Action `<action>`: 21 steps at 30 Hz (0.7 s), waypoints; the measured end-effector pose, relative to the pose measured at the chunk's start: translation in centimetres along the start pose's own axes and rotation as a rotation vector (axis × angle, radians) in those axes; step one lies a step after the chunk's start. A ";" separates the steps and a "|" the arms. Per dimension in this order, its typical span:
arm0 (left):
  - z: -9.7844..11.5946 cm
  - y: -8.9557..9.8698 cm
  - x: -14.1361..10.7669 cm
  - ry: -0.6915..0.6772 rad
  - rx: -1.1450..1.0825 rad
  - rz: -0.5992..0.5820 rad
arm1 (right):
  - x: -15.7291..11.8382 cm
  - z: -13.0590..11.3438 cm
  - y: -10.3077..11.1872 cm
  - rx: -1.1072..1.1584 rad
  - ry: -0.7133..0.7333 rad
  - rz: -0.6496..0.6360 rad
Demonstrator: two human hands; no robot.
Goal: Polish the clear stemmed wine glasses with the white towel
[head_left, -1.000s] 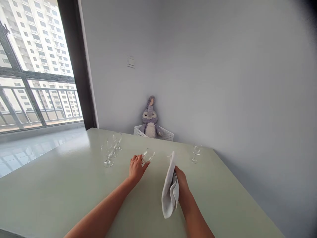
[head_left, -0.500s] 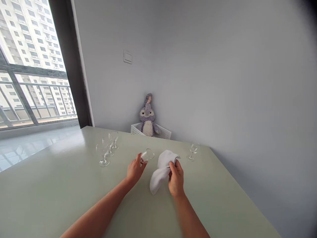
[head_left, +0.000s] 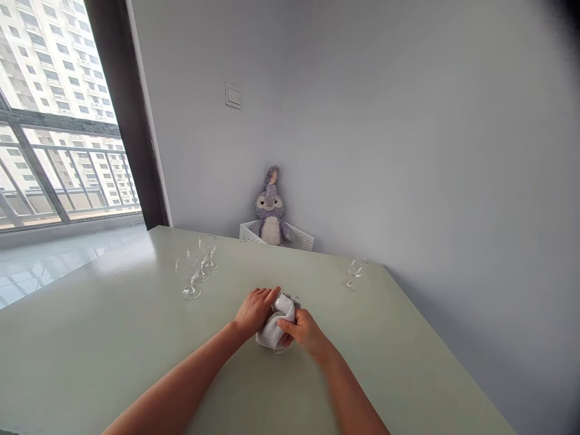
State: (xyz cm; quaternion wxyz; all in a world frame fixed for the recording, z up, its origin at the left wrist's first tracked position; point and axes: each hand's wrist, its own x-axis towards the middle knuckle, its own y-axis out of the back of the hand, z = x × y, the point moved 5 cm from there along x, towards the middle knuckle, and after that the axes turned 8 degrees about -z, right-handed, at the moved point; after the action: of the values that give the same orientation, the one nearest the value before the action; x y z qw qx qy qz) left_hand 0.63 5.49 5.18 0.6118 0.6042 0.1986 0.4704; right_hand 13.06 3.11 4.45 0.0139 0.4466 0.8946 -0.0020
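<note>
My left hand [head_left: 256, 311] gripped a drinking glass [head_left: 283, 303] between my hands, seemingly to steady it against the white cloth [head_left: 270, 334] my right hand [head_left: 302, 331] clutched, three stemmed glasses [head_left: 202, 276] beyond my left.

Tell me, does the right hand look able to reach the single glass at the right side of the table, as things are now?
Probably yes: no object shows between the right hand and the single glass. But this hand grips the white cloth, so it would likely have to release it first.
</note>
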 end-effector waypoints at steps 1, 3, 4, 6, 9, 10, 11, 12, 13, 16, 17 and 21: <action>0.1 0.2 -0.1 -0.011 0.028 0.021 | 0.1 0.2 0.2 0.036 -0.002 0.015; 0.3 0.8 -0.2 -0.015 0.091 0.080 | 0.4 0.6 0.9 0.174 0.005 0.084; 0.4 1.0 -0.3 -0.018 0.114 0.097 | 0.5 0.7 1.3 0.258 0.013 0.120; 0.6 1.1 -0.2 -0.043 0.112 0.067 | 0.6 0.8 1.9 0.370 0.025 0.134; 0.6 0.9 0.1 -0.036 -0.046 -0.054 | 0.1 0.1 2.5 0.262 0.028 0.030; 0.4 0.8 0.1 -0.010 -0.141 -0.094 | -0.2 -0.3 2.5 0.181 0.025 -0.014; 0.2 0.6 0.2 0.013 -0.258 -0.154 | -0.6 -0.7 2.6 0.105 0.018 -0.062; 0.0 0.2 0.2 0.024 -0.396 -0.245 | -0.9 -1.0 2.5 0.043 0.005 -0.114; 0.0 -0.3 0.0 0.019 -0.546 -0.371 | -1.3 -1.3 2.4 0.003 -0.012 -0.171; 0.6 -1.4 -0.8 -0.058 -0.942 -0.757 | -2.1 -1.7 1.9 -0.015 -0.045 -0.309; 0.8 -1.5 -0.9 -0.078 -1.006 -0.815 | -2.1 -1.7 2.0 -0.004 -0.039 -0.318; 0.7 -0.8 -0.1 0.020 -0.729 -0.508 | -1.0 -0.5 3.3 0.091 0.003 -0.131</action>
State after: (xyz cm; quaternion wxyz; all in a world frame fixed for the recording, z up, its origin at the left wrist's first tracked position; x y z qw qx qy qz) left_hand 1.41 5.20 4.49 0.8791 0.2763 0.1676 0.3504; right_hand 16.31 4.32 5.05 -0.0079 0.3873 0.9209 -0.0430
